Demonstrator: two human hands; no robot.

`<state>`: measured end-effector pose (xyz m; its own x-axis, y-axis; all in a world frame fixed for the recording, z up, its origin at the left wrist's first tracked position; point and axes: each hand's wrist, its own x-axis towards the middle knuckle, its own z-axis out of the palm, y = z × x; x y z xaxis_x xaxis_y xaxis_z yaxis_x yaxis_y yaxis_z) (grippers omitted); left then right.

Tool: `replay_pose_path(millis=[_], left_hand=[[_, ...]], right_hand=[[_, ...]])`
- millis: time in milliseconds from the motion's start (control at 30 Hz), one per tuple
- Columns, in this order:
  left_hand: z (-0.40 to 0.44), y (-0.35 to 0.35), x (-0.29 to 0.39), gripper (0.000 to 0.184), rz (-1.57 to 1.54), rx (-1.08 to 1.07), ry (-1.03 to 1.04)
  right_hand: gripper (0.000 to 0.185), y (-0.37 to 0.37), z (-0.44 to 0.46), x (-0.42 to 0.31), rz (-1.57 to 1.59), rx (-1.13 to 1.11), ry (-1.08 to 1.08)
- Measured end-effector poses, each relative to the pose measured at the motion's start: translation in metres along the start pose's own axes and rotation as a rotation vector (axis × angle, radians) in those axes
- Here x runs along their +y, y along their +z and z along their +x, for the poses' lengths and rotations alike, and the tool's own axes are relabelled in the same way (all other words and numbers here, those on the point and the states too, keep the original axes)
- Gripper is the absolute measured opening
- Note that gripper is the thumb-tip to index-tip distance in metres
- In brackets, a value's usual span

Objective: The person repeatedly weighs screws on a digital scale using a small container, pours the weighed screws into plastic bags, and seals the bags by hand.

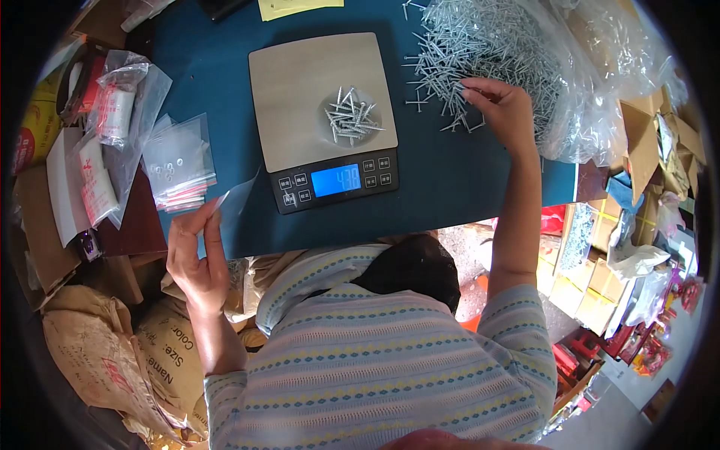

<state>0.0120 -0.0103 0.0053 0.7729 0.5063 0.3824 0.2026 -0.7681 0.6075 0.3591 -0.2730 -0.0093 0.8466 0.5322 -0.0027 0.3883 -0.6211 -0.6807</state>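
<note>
My left hand (199,259) pinches a small clear plastic bag (238,199) between thumb and fingers, just left of the digital scale (292,90). On the scale's plate, a small round dish (328,133) holds a heap of silver screws (351,116). The scale's blue display (336,181) is lit. Over at the right, my right hand (508,116) reaches to the near edge of a large pile of loose screws (480,45). Its thumb and fingertips are pressed together on screws there; how many is hidden.
A stack of small zip bags (178,161) lies left of the scale, beside wrapped white packets (114,112). A large clear plastic bag (589,105) borders the pile. Yellow paper (300,6) lies at the back. Cardboard boxes (646,142) stand right, brown sacks (105,352) below left.
</note>
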Motion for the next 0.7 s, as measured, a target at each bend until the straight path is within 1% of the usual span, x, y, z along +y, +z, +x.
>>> replay_pose_path(millis=[100, 200, 300, 400, 500, 600, 633, 700], left_hand=[[0.000, 0.002, 0.002, 0.018, -0.021, -0.016, 0.008], [-0.002, 0.004, 0.001, 0.024, -0.056, 0.000, 0.001], [-0.002, 0.003, 0.002, 0.026, -0.062, -0.011, 0.016], [-0.003, 0.002, 0.004, 0.026, -0.084, -0.027, 0.006], [-0.002, 0.004, 0.011, 0.025, -0.113, -0.049, 0.014], [0.001, 0.014, 0.022, 0.022, -0.201, -0.103, 0.040], [0.001, 0.019, 0.027, 0.021, -0.234, -0.123, 0.028], [0.003, 0.026, 0.036, 0.020, -0.273, -0.152, 0.074]], right_hand=[[0.021, -0.005, 0.000, -0.003, -0.079, -0.002, -0.032], [0.021, -0.001, 0.008, 0.015, -0.045, 0.007, -0.097], [0.020, -0.001, 0.008, 0.013, -0.044, 0.006, -0.118], [0.018, -0.001, 0.006, 0.005, 0.074, 0.024, -0.079], [0.019, 0.003, 0.002, -0.020, 0.149, 0.021, -0.152], [0.023, 0.014, -0.010, -0.066, 0.352, -0.168, -0.258], [0.026, 0.018, -0.015, -0.081, 0.297, -0.168, -0.300], [0.028, 0.021, -0.025, -0.105, 0.172, -0.185, -0.382]])
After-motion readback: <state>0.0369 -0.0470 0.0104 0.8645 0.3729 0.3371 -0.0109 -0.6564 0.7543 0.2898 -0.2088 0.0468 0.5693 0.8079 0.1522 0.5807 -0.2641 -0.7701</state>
